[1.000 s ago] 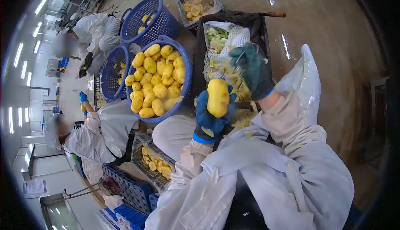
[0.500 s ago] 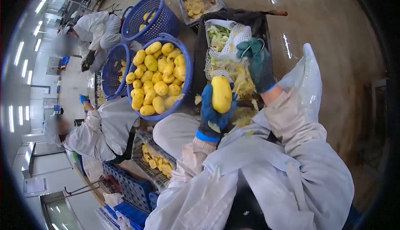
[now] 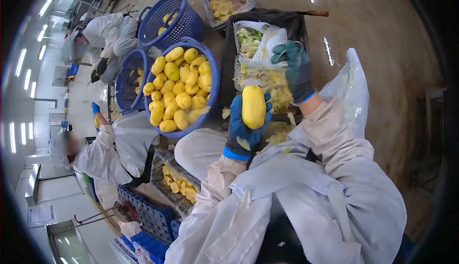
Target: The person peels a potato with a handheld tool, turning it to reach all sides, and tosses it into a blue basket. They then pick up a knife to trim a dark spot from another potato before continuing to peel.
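Observation:
My left hand [image 3: 241,136], in a blue-and-black glove, is closed around a large, peeled yellow potato [image 3: 254,107], its long side pointing away from me. A pale scrap of peel sticks to the glove near the wrist. To the right, my right hand [image 3: 298,70], in a green-and-dark glove, is raised above the peelings with fingers curled. A thin metal edge shows by those fingers, but the tool itself is mostly hidden and blurred. Beneath both hands, a dark-lined crate [image 3: 231,58] holds peelings [image 3: 267,92] and white foam netting [image 3: 264,53].
On the left stands a blue basket [image 3: 216,80] heaped with yellow potatoes. Two more blue baskets [image 3: 192,22] [image 3: 125,89] are beyond it. Crates of cut pieces [image 3: 224,6] [image 3: 179,183] sit at the back and lower left. Two people in white work at far left.
My right hand has shifted slightly and is more blurred. The potato in my left hand shows a smoother, paler face. The seated co-worker's gloved hand has moved up a little.

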The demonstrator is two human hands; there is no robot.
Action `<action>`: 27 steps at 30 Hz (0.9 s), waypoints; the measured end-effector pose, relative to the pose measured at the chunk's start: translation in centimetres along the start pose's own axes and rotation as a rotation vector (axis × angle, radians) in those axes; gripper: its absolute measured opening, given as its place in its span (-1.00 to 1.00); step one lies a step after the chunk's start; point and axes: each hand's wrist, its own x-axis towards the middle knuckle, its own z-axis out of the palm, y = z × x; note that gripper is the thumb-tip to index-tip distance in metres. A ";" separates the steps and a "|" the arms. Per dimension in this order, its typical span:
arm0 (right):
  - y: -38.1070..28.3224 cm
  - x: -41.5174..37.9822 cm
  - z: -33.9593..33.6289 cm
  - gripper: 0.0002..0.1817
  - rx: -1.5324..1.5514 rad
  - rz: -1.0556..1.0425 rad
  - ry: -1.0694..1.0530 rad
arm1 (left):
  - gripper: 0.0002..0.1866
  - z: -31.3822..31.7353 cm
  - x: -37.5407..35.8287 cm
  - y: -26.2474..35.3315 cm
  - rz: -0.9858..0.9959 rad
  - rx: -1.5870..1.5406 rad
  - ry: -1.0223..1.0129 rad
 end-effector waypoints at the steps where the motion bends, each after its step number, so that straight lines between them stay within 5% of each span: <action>1: 0.5 -0.5 0.1 -0.75 0.090 0.032 -0.058 | -0.54 0.0 0.2 0.2 0.003 -0.058 0.019; 3: -3.4 -2.4 1.5 -0.75 0.254 0.104 -0.177 | -0.52 -0.1 0.5 -0.5 -0.001 -0.189 0.056; 5: -2.5 -3.4 2.7 -0.75 0.391 0.103 -0.178 | -0.49 -0.4 0.6 -2.0 0.440 0.633 0.051; 7: -0.4 -1.7 1.2 -0.75 0.250 0.108 -0.068 | -0.48 -0.3 -0.2 -2.4 0.563 0.753 -0.085; 8: -0.7 -1.2 0.1 -0.74 0.347 0.291 0.008 | -0.47 0.4 -0.6 -2.1 0.465 0.458 -0.218; 10: -3.4 -1.9 1.0 -0.73 0.506 0.262 -0.142 | -0.42 0.4 0.0 -0.4 0.004 -0.148 -0.112; 11: -4.6 -3.1 1.7 -0.72 0.581 0.258 -0.217 | -0.44 -0.2 0.4 -0.7 -0.004 -0.171 -0.080; 12: -4.5 -3.9 2.5 -0.62 0.318 0.060 -0.329 | -0.46 -0.6 0.8 -0.8 -0.010 -0.188 -0.053; 15: -1.7 -1.6 1.4 -0.64 0.211 0.011 -0.119 | -0.53 -1.1 0.5 -0.7 -0.062 -0.185 -0.111; 16: -2.4 -1.3 0.2 -0.63 0.423 0.222 -0.056 | -0.54 -1.0 0.3 -0.4 -0.082 -0.172 -0.157; 19: -4.2 -3.0 1.5 -0.61 0.366 0.099 -0.180 | -0.51 0.0 0.4 -1.0 0.029 -0.023 -0.035; 20: -2.9 -4.1 2.3 -0.63 0.467 0.219 -0.247 | -0.53 -0.3 0.5 -1.6 0.112 0.118 -0.016; 23: 1.3 -1.3 -0.2 -0.69 0.082 0.061 -0.004 | -0.56 -0.5 0.3 -1.2 -0.001 -0.020 0.004; 24: 0.5 -0.2 -1.2 -0.75 0.282 0.133 0.037 | -0.56 -0.2 0.2 -0.7 -0.097 -0.158 0.001; 26: -1.5 -0.8 -0.1 -0.73 0.370 0.096 -0.144 | -0.55 1.1 -0.2 -1.3 0.286 0.583 0.012; 27: -2.8 -1.8 0.8 -0.72 0.409 0.085 -0.230 | -0.55 1.3 -0.4 -1.7 0.360 0.717 -0.010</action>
